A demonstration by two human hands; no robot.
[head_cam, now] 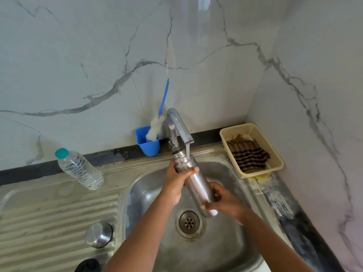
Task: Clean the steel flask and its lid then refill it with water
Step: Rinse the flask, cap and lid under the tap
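Spanning the near centre, steel sink [231, 250] holds running tap [179, 124]. Flask [194, 177] tilted under the stream: left hand [176, 181] fingers grasping its neck, right hand [222, 199] fingers grasping its base. Lid [99, 234] rests on near-left drainboard [49, 216].

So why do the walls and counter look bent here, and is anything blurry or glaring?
Head view: the wide-angle lens bows the counter edge and leans the marble walls. Soft daylight, weak shadows. Bright glare streaks the steel flask and the tap. The left hand and right hand look slightly smeared, and the flask's lid on the drainboard is soft too.
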